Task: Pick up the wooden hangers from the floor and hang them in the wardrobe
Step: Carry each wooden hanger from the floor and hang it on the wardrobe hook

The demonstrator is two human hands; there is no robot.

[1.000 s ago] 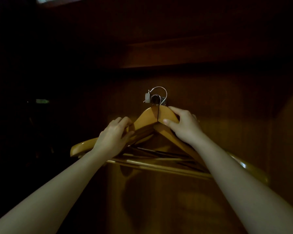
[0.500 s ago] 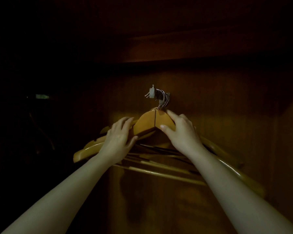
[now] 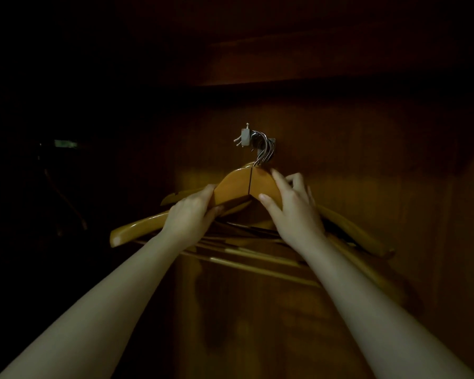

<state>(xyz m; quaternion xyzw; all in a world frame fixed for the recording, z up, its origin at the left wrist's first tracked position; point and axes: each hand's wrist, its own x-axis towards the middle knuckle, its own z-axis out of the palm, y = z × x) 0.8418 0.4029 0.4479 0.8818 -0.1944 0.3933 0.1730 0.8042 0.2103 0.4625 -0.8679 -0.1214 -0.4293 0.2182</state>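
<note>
Beneath wardrobe peg (image 3: 245, 137): wooden hangers (image 3: 353, 231), bunched, wire hooks (image 3: 264, 149) over peg. Left hand (image 3: 190, 214) and right hand (image 3: 293, 212) grip front hanger (image 3: 238, 187) shoulders, fingers curled. Step: hanging, apparently seated. Next: likely gentle release, checking hooks hold.

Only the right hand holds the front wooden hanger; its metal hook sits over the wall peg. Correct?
No: the head view shows both hands on the front wooden hanger, left hand and right hand. Its metal hook does sit over the wall peg.
</note>
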